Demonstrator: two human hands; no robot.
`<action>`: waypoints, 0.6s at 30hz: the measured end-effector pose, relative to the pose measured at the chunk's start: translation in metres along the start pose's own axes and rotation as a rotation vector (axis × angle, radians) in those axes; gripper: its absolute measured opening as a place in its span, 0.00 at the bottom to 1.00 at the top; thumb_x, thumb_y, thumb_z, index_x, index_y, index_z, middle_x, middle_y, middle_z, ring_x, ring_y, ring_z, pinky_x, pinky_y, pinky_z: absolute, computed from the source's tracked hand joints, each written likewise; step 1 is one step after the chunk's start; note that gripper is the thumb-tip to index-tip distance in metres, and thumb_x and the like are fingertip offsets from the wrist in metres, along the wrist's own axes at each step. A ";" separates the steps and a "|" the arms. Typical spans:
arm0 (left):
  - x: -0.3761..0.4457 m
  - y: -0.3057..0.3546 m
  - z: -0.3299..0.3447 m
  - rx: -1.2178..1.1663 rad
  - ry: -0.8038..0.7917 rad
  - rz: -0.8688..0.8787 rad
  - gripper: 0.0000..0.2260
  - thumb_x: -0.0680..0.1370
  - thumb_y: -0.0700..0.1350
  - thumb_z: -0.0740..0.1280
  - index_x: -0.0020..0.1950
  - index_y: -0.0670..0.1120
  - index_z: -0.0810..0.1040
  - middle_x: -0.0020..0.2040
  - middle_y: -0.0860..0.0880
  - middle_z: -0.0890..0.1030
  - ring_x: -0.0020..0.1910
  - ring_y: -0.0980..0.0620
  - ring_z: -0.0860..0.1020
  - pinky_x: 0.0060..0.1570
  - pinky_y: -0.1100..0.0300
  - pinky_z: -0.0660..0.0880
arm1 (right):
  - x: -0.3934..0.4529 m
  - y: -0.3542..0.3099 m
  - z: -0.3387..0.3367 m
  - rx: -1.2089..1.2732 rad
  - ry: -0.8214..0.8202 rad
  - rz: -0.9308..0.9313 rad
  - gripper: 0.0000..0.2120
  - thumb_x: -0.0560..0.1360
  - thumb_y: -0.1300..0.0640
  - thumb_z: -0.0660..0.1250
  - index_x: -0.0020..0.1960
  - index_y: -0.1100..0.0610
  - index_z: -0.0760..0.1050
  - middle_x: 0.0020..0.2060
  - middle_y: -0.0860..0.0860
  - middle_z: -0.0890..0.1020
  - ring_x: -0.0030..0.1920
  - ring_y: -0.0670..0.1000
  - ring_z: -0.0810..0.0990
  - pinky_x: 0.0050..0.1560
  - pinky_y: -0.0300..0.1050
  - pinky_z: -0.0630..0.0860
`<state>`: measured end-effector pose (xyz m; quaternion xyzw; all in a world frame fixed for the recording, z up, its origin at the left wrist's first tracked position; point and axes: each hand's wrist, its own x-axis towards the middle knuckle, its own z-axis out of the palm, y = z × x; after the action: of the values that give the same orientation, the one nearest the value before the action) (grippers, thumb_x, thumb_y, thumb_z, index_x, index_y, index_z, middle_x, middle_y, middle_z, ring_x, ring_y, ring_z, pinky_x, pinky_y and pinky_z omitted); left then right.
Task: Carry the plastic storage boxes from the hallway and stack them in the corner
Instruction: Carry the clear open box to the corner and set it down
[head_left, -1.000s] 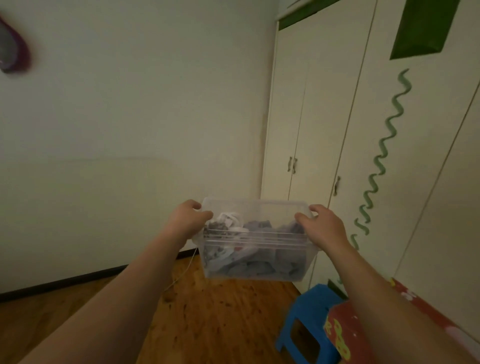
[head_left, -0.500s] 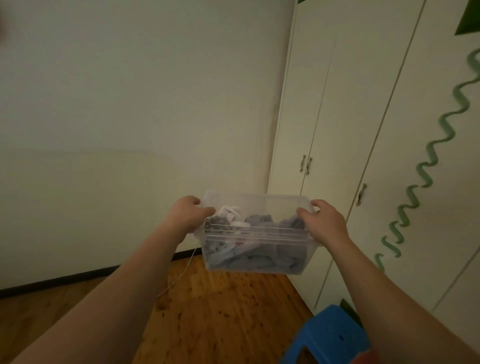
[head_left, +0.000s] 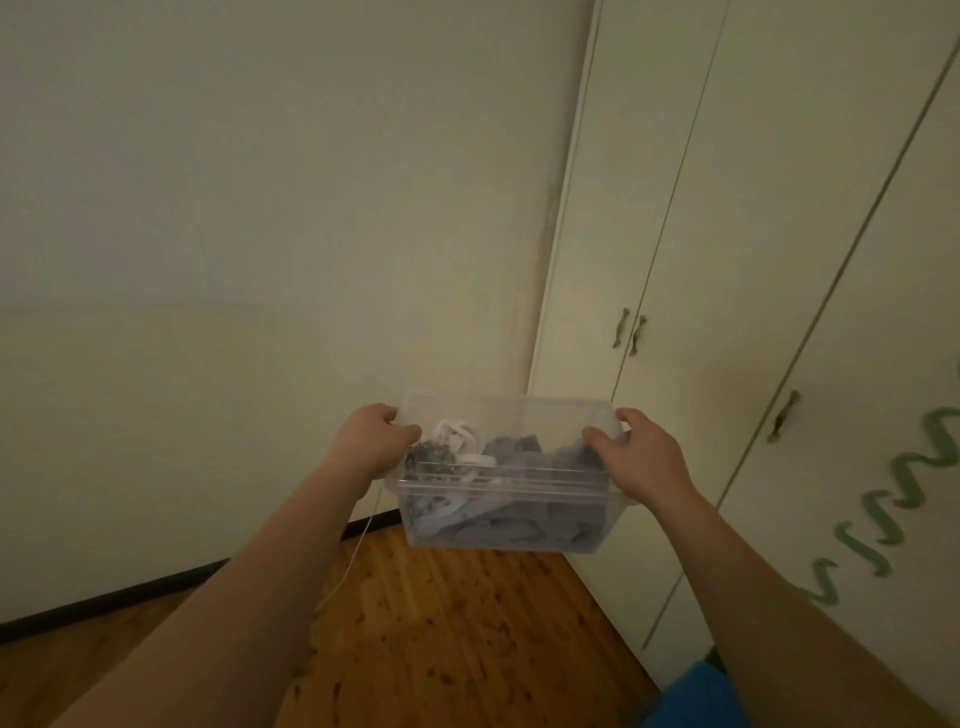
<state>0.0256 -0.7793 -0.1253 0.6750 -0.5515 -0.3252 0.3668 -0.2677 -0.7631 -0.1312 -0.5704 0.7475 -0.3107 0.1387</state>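
Observation:
A clear plastic storage box (head_left: 506, 512) without a lid hangs in the air in front of me, level, above the wooden floor. It holds grey cloth and some white cable. My left hand (head_left: 371, 441) grips its left rim, thumb inside the box. My right hand (head_left: 641, 457) grips the right rim the same way. The box is close to the corner where the plain wall meets the wardrobe. A thin white cord (head_left: 353, 558) dangles from the box's left side toward the floor.
A cream wardrobe (head_left: 727, 260) with small handles and green wavy stickers fills the right side. A blue plastic stool (head_left: 691, 699) shows at the bottom right edge. A dark skirting board (head_left: 156, 590) runs along the wall on the left. Bare wooden floor (head_left: 457, 639) lies below the box.
The view has shifted toward the corner: the wardrobe looms larger, the blue stool has slid almost out of frame. Both hands keep the same grip on the box.

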 end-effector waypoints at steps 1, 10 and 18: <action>0.017 0.001 0.001 0.011 -0.001 0.010 0.14 0.77 0.45 0.69 0.60 0.41 0.77 0.48 0.46 0.76 0.47 0.44 0.76 0.52 0.48 0.78 | 0.012 -0.003 0.006 0.005 -0.002 0.005 0.32 0.75 0.40 0.64 0.73 0.56 0.67 0.64 0.57 0.77 0.61 0.59 0.77 0.56 0.48 0.73; 0.131 0.001 0.031 0.054 -0.013 -0.001 0.24 0.76 0.50 0.69 0.69 0.40 0.72 0.62 0.41 0.77 0.57 0.41 0.76 0.58 0.45 0.76 | 0.108 -0.010 0.046 -0.025 -0.018 0.019 0.27 0.77 0.42 0.64 0.69 0.57 0.69 0.60 0.58 0.78 0.55 0.57 0.77 0.47 0.44 0.68; 0.233 0.007 0.095 0.047 0.004 -0.014 0.24 0.77 0.50 0.69 0.70 0.41 0.72 0.62 0.43 0.77 0.59 0.42 0.76 0.61 0.46 0.74 | 0.230 0.026 0.084 -0.050 -0.097 0.030 0.30 0.76 0.40 0.65 0.70 0.57 0.66 0.59 0.57 0.77 0.48 0.53 0.73 0.45 0.45 0.70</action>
<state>-0.0158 -1.0222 -0.1764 0.6880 -0.5536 -0.3131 0.3496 -0.3119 -1.0010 -0.1787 -0.5770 0.7558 -0.2619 0.1650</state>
